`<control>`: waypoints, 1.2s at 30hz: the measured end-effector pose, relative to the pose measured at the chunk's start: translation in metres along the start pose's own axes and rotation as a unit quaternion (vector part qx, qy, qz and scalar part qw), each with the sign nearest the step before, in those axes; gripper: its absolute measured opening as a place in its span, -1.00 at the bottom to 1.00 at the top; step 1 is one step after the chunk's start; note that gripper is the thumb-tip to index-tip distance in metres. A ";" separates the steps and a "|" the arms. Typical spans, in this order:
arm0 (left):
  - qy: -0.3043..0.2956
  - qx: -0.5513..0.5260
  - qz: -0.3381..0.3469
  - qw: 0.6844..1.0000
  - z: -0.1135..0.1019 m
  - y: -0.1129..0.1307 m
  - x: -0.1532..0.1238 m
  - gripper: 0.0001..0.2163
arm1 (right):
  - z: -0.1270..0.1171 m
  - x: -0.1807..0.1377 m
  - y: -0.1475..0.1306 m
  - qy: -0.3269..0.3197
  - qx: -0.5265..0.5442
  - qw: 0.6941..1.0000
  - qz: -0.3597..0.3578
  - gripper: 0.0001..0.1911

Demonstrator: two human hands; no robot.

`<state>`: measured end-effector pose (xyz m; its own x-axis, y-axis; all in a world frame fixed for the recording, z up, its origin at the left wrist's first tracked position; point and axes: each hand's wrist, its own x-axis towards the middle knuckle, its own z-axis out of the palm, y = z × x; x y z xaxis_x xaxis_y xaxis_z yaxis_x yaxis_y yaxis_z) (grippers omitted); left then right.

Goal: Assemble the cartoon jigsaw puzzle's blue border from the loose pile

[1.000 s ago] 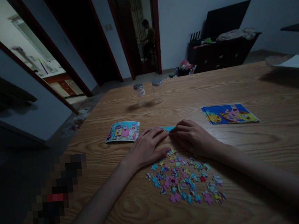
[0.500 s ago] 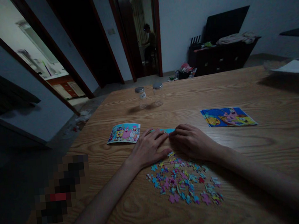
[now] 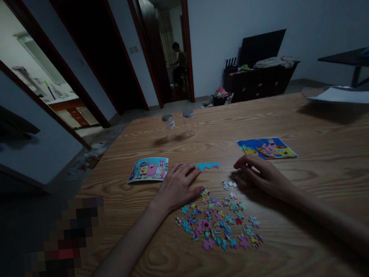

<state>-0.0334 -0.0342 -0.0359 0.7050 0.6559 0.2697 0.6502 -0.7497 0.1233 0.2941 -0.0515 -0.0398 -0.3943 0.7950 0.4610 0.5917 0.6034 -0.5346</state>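
My left hand (image 3: 181, 186) lies flat with its fingers spread, covering the left end of a joined strip of light-blue jigsaw puzzle (image 3: 209, 166). Its thumb touches the upper edge of a heap of loose puzzle pieces (image 3: 217, 224). To the right of the strip, my right hand (image 3: 264, 174) hovers just over the table, fingers loosely bent and apart, with nothing visible in them. A few pale pieces (image 3: 231, 184) lie between the hands. A curved cartoon picture card (image 3: 149, 170) is left of my left hand; a blue cartoon picture (image 3: 270, 148) lies behind my right hand.
Two clear jars with metal lids, one labelled (image 3: 170, 129) and one plain (image 3: 189, 125), stand farther back on the wooden table (image 3: 142, 242). A white sheet (image 3: 346, 95) rests at the far right. A pixelated object (image 3: 70, 241) is at the left edge. Someone sits beyond the doorway (image 3: 180, 62).
My right hand has moved right, away from the strip and my left hand, uncovering the strip's right end and some pale pieces. My left hand stays on the strip. The view has shifted slightly.
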 end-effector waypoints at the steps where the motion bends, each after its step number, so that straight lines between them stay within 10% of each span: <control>1: -0.002 0.004 0.004 1.000 -0.001 0.001 0.001 -0.50 | 0.000 0.000 0.000 -0.004 -0.009 1.000 -0.014 -0.81; 20: 0.035 0.019 -0.013 0.999 0.009 0.001 -0.004 -0.65 | 0.001 -0.001 -0.011 -0.133 0.022 0.986 -0.098 -0.68; 36: 0.086 -0.075 -0.095 0.989 0.011 -0.008 -0.010 -0.65 | 0.015 0.001 -0.015 -0.120 0.025 0.989 -0.082 -0.85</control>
<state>-0.0430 -0.0340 -0.0497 0.5069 0.7709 0.3858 0.7082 -0.6276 0.3235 0.2748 -0.0590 -0.0422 -0.6409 0.6747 0.3662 0.4735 0.7229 -0.5032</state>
